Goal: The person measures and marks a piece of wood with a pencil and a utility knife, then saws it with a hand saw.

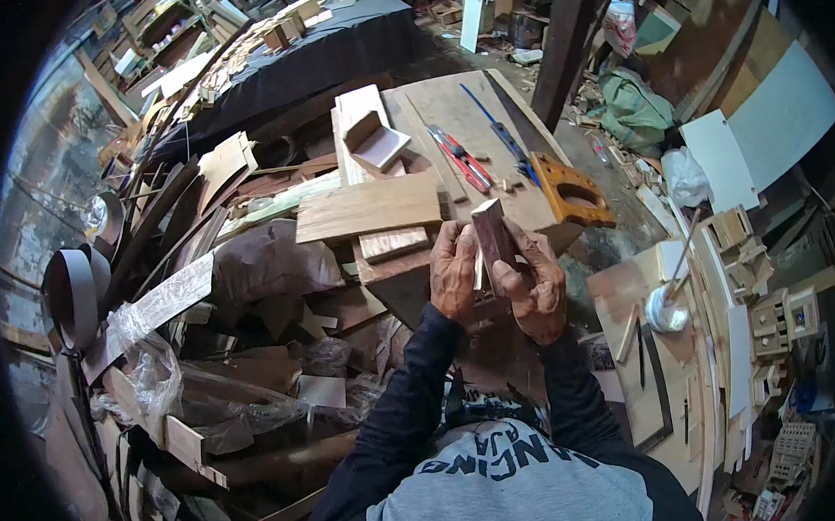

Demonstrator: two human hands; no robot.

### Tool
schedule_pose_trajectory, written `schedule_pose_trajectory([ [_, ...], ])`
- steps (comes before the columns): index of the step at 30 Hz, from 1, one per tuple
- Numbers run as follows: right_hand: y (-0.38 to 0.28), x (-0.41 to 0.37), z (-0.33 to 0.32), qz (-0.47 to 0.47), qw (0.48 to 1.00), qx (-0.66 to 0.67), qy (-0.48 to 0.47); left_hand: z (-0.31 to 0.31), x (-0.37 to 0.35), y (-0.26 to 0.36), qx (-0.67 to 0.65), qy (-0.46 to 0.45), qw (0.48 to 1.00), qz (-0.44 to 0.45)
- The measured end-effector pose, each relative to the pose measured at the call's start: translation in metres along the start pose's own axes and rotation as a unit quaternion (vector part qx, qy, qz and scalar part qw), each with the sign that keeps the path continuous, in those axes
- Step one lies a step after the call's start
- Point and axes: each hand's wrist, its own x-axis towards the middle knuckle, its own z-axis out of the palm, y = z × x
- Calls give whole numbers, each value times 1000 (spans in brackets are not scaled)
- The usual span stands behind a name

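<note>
A small wooden block [494, 235] stands upright between my two hands, with a dark reddish-brown face and a paler top end. My left hand [452, 272] is closed along its left side, where a pale strip of wood shows by the fingers. On the other side, my right hand [535, 288] grips the block with thumb and fingers. Both hands are in front of the near edge of the workbench [414, 284]. Just beyond them on the bench lie a red utility knife [461, 158], a handsaw with an orange wooden handle [573, 190] and a flat board [369, 207].
An L-shaped wooden piece [376, 143] rests on boards at the bench's back left. Wood scraps and clear plastic [152, 374] crowd the left. At right, a side board [672, 436] carries a white pot [665, 309] with a stick. A dark post [567, 58] rises behind the bench.
</note>
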Motion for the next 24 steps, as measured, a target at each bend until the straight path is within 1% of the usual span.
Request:
schedule_pose_trajectory([
  [1,-3,-4,-7,16,1000,-19,2,0,-2,-13,17,-9,1000,15],
  [4,-5,-23,-24,-5,998,-58,-1,11,-17,-25,88,4,993,75],
  [5,-10,-30,-28,-27,997,-76,6,14,-23,-27,-3,-8,1000,20],
  [6,-11,-38,-31,-27,996,-85,4,23,-31,-16,-56,-2,998,-14],
  [8,-14,-52,-38,-26,994,-103,0,26,-45,-14,-101,-40,993,-39],
  [11,-11,-67,-49,-17,991,-134,0,32,-68,-15,-135,-60,988,-50],
  [14,-18,-79,-59,-9,990,-138,4,24,-85,-32,-98,-113,988,-32],
  [15,-20,-83,-61,-7,991,-134,7,21,-90,-31,-122,-113,983,-73],
  [17,8,-97,-60,60,998,-30,-2,16,-102,-32,12,-126,992,-13],
  [18,12,-99,-61,93,995,23,-6,14,-107,-32,91,-132,986,42],
  [19,13,-100,-64,166,973,155,-32,13,-112,-31,168,-130,972,97],
  [20,12,-104,-68,223,949,220,-41,13,-116,-29,255,-127,942,176],
  [21,12,-106,-73,277,917,284,-51,13,-119,-28,338,-121,898,253],
  [22,12,-109,-76,329,877,345,-60,13,-120,-31,206,-109,963,136],
  [23,16,-115,-76,357,857,370,-33,14,-120,-35,66,-93,993,13],
  [24,11,-118,-75,344,849,401,13,15,-120,-35,-76,-73,989,-108],
])
